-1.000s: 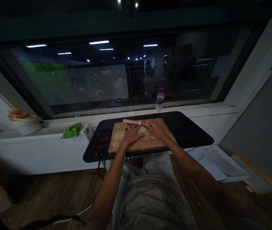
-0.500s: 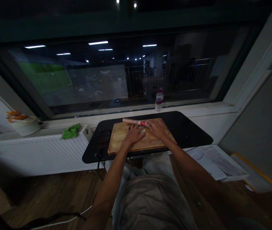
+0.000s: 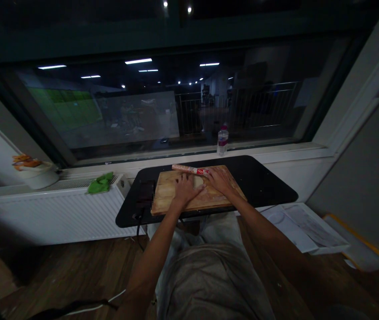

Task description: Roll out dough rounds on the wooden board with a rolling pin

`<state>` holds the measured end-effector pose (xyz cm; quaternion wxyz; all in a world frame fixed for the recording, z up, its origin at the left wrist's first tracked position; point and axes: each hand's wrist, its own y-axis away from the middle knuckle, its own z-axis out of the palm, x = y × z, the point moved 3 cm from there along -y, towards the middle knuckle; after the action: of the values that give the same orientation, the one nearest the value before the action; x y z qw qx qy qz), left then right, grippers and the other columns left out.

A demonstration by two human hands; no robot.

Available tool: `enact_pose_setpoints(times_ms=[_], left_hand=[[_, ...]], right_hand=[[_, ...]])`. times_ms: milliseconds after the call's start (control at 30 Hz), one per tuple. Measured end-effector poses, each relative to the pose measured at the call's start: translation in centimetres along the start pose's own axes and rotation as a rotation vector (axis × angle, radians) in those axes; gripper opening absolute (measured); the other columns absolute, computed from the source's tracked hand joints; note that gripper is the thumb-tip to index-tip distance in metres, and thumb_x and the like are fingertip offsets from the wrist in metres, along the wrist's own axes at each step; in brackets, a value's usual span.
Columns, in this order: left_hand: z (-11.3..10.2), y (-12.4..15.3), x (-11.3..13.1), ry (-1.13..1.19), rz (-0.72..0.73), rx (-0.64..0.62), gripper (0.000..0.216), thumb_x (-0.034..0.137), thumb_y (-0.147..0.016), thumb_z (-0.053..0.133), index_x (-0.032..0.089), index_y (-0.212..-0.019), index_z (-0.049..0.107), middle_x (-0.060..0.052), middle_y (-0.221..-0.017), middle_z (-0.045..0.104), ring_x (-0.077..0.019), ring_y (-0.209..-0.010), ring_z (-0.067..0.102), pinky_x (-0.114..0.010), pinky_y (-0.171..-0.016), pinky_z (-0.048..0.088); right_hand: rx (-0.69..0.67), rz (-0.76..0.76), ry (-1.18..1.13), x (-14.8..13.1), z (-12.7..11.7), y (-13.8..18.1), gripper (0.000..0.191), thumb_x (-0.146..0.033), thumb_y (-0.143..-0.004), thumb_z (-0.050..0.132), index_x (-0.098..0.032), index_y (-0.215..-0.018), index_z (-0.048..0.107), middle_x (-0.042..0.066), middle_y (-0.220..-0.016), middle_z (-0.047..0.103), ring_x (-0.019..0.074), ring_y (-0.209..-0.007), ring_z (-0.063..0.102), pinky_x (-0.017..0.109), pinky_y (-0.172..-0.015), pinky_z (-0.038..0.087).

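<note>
A pale lump of dough (image 3: 198, 181) lies on a wooden board (image 3: 166, 195) that rests on a small black table (image 3: 263, 180). My left hand (image 3: 185, 189) lies flat on the board with fingers stretched out, touching the dough's left side. My right hand (image 3: 219, 179) rests palm down against the dough's right side, fingers extended. A red and white rolling pin (image 3: 189, 169) lies along the board's far edge, just beyond my fingertips.
A water bottle (image 3: 222, 140) stands on the windowsill behind the table. A green cloth (image 3: 100, 182) lies on the white radiator (image 3: 52, 213), with a white bowl (image 3: 36, 174) further left. Papers (image 3: 304, 226) lie on the floor at right. A cable (image 3: 76, 306) runs across the floor.
Both hands have drawn closer together around the dough, so less of it shows than one second ago. The rolling pin has not moved.
</note>
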<state>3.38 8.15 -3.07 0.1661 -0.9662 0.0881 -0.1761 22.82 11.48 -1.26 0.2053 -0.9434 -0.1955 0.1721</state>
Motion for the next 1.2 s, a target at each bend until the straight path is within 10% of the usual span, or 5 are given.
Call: enact_pose_setpoints(times_ms=[300,500,767,1200], left_hand=[[-0.6,-0.1,-0.6,0.262,0.188,-0.081,0.067,0.045,-0.099,0.08,0.024,-0.161,0.063,-0.012,-0.165,0.066,-0.0351,-0.153,0.06,-0.048,-0.134,0.044],[-0.1,-0.1,-0.7,0.12,0.069,-0.052,0.083,0.067,-0.096,0.082,0.023,-0.163,0.061,-0.02,-0.172,0.055,-0.0465,-0.161,0.047,-0.064,-0.135,0.036],[-0.4,-0.5,-1.6,0.45,0.187,-0.11,0.081,0.046,-0.092,0.089,0.023,-0.164,0.061,-0.013,-0.168,0.064,-0.0346,-0.155,0.06,-0.048,-0.135,0.045],[0.7,-0.6,-2.1,0.353,0.154,-0.04,0.085,0.062,-0.088,0.093,0.029,-0.16,0.064,-0.014,-0.165,0.064,-0.0395,-0.157,0.055,-0.06,-0.135,0.042]], right_hand=[[0.004,0.018,0.014,-0.1,-0.3,0.1,0.043,-0.035,-0.121,0.047,-0.02,-0.152,0.073,0.015,-0.154,0.075,0.0329,-0.144,0.067,0.046,-0.123,0.045],[-0.005,0.02,0.033,0.4,0.3,0.0,0.043,-0.035,-0.121,0.045,-0.02,-0.151,0.073,0.016,-0.149,0.077,0.033,-0.142,0.067,0.046,-0.122,0.045],[0.013,0.004,0.045,0.6,0.2,-0.2,0.042,-0.033,-0.118,0.049,-0.021,-0.151,0.073,0.016,-0.147,0.078,0.0335,-0.138,0.068,0.046,-0.12,0.048],[-0.026,0.02,0.084,-0.3,-1.1,0.1,0.042,-0.034,-0.121,0.047,-0.017,-0.149,0.074,0.017,-0.147,0.078,0.0326,-0.137,0.069,0.042,-0.119,0.046]])
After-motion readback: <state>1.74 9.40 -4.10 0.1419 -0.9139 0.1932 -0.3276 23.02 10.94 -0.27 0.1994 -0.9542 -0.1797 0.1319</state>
